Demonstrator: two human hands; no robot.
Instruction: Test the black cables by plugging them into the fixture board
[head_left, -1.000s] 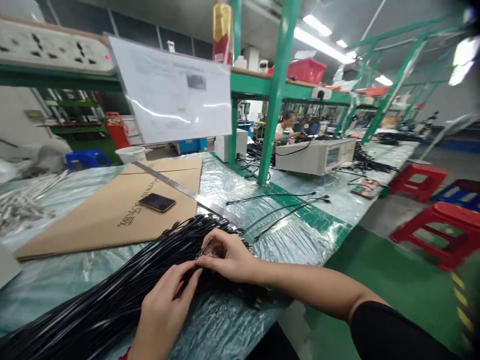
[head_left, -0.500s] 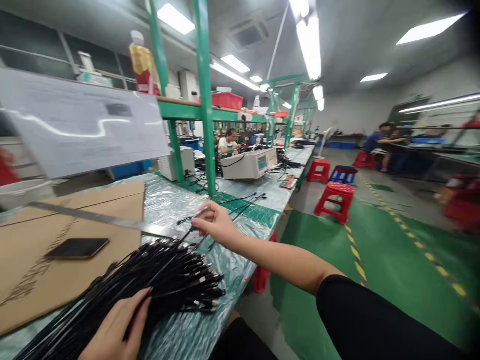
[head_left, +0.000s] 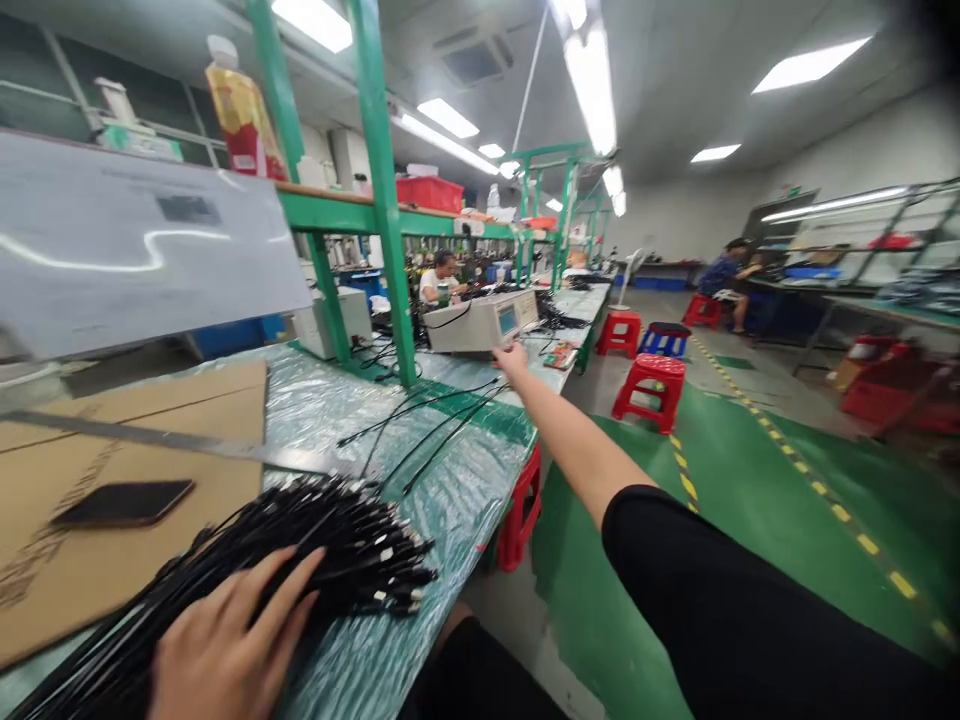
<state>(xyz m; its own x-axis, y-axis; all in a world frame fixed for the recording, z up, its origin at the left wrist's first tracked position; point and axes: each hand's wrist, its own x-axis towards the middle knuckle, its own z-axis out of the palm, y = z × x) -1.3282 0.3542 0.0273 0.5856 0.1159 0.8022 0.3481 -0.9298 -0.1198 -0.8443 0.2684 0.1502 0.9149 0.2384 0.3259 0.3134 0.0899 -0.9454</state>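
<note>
A thick bundle of black cables point(head_left: 300, 550) with small plug ends lies on the near part of the table. My left hand point(head_left: 232, 640) rests over it, fingers stretched out and a little apart. Farther along, my right hand point(head_left: 512, 362) reaches forward with its fingers drawn together, close to a white instrument with a small screen point(head_left: 484, 325). What those fingers hold, if anything, is too small and blurred to make out. Just below that hand, several loose black cables point(head_left: 442, 425) lie spread on the plastic-covered tabletop point(head_left: 457, 470).
A cardboard sheet point(head_left: 225, 400) on the left carries a phone point(head_left: 127, 503) and a metal ruler point(head_left: 187, 440). A green shelf post point(head_left: 390, 200) rises from the table. Red stools point(head_left: 651, 390) stand to the right. Two other people sit farther off.
My right hand has moved forward from beside the bundle, where it pinched a cable, to the far ends of the loose cables. My left hand's fingers have spread over the bundle.
</note>
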